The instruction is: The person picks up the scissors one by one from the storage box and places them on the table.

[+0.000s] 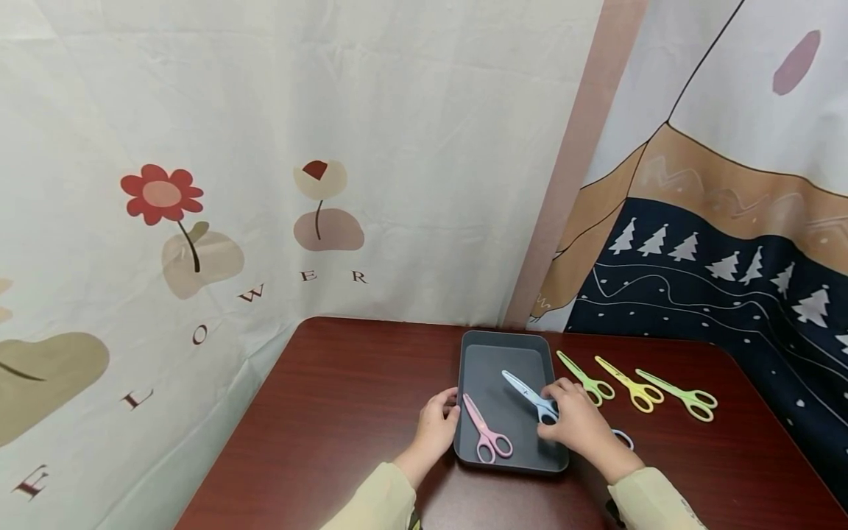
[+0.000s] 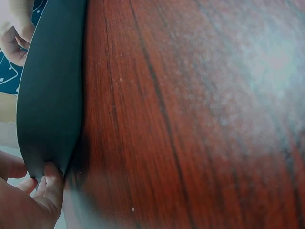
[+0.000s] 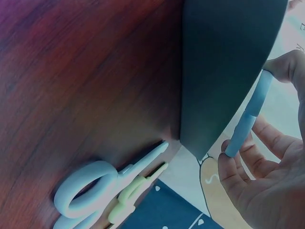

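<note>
- As I saw it in the head view, the right hand point(image 1: 578, 418) held the blue scissors point(image 1: 525, 390) over the right half of the dark tray point(image 1: 490, 361), thumb and fingers pinching the handle loops; whether the blades touched the tray floor, I couldn't tell.
- Their long axis ran slantwise, tip toward the far left, loops toward the near right.
- Pink scissors point(image 1: 485, 427) lay in the tray's near left part, tip pointing away and slightly left, loops toward the person.
- On the table point(image 1: 358, 397), right of the tray, were green scissors point(image 1: 586, 380), yellow scissors point(image 1: 623, 379) and a second green pair point(image 1: 669, 387), all with tips to the far left.
- The left hand point(image 1: 435, 423) was at the tray's left wall, fingers loosely bent and touching it.
- Over in the left wrist view, those fingertips rested against the outer wall, one close to the rim, another lower down.
- Up close in the right wrist view, the thumb sat at one end of the blue handle and a fingertip at the other; the blades weren't in sight.
- Pale blue scissors point(image 3: 116, 183) lay outside the tray, tip toward its far end.
- To my eye the blue scissors looked light, stiff and smooth, perhaps a little slippery, hardly fragile; the loops seemed the sensible hold, though the tip could dip.
</note>
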Demonstrator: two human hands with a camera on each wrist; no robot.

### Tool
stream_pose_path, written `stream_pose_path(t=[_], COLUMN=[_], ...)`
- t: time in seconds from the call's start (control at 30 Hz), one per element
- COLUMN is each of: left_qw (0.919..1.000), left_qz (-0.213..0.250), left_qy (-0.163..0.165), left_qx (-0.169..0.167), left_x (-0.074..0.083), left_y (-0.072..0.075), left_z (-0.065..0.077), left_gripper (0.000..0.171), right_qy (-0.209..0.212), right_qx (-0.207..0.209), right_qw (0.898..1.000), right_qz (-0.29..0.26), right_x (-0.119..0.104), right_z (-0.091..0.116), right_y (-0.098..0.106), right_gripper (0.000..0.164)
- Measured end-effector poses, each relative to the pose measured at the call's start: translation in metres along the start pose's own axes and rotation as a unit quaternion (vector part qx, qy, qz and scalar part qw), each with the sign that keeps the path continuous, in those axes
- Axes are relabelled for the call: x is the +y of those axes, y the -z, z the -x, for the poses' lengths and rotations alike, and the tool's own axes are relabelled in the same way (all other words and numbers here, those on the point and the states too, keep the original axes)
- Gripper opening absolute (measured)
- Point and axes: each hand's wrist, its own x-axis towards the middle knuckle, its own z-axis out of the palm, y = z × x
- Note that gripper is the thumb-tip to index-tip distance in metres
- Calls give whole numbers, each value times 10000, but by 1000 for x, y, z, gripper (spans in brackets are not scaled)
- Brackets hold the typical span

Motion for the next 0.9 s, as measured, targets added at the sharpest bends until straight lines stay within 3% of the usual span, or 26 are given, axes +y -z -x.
stream_pose_path(t=[0.4, 0.9], left_qw=[10000, 9999], left_qz=[57, -35], left_qy=[4, 107], left_qx=[-1, -16], left_x=[-1, 0], left_y=[-1, -2], left_z=[0, -1], left_gripper=[31, 31], right_qy=[94, -260], right_qx=[275, 372], right_qw=[9996, 9989], right_qz=[-19, -151], right_x=[10, 33], right_z=[0, 4], right_y=[10, 19], right_gripper=[41, 41])
